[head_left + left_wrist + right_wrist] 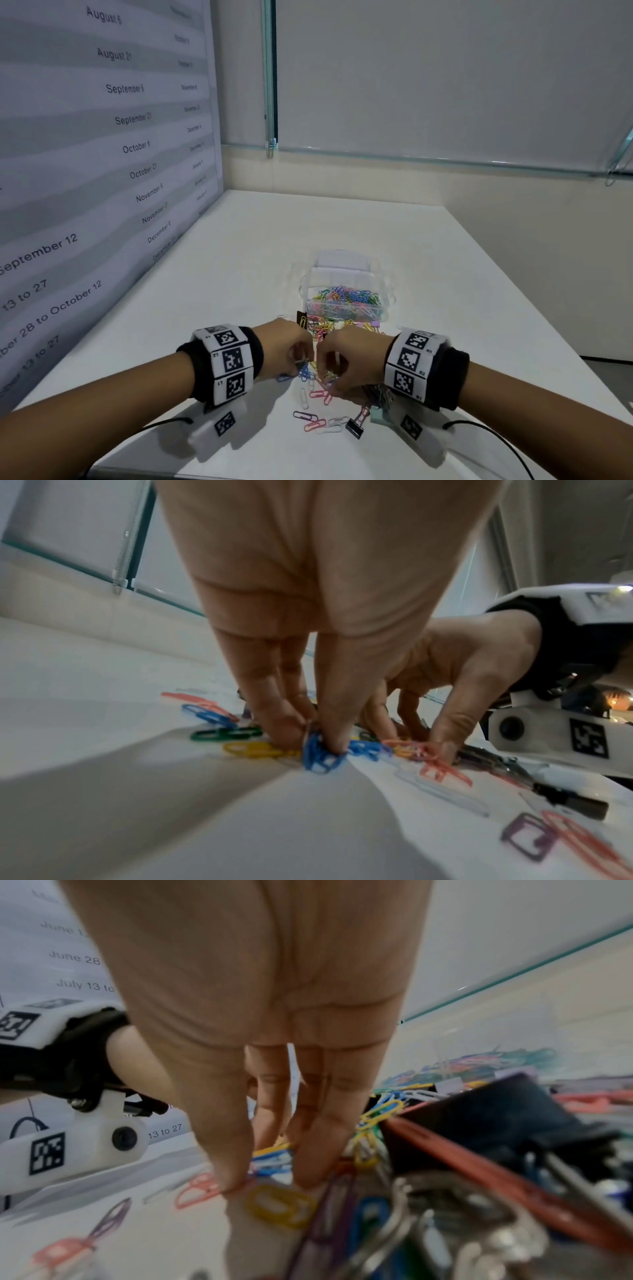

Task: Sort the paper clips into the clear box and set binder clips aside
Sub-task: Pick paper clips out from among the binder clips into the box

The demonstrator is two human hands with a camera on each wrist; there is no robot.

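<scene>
Loose coloured paper clips lie scattered on the white table in front of the clear box, which holds many more. My left hand pinches a bunch of blue paper clips between thumb and fingers, low on the table. Right beside it, my right hand points down with thumb and fingertips closed on pink and orange clips; a yellow clip lies just under them. A black binder clip lies near me, and more binder clips sit heaped under my right wrist.
A wall chart of dates stands along the table's left side. The table's right edge drops off to the floor. More clips are heaped against the box's front, with a black binder clip at its left corner.
</scene>
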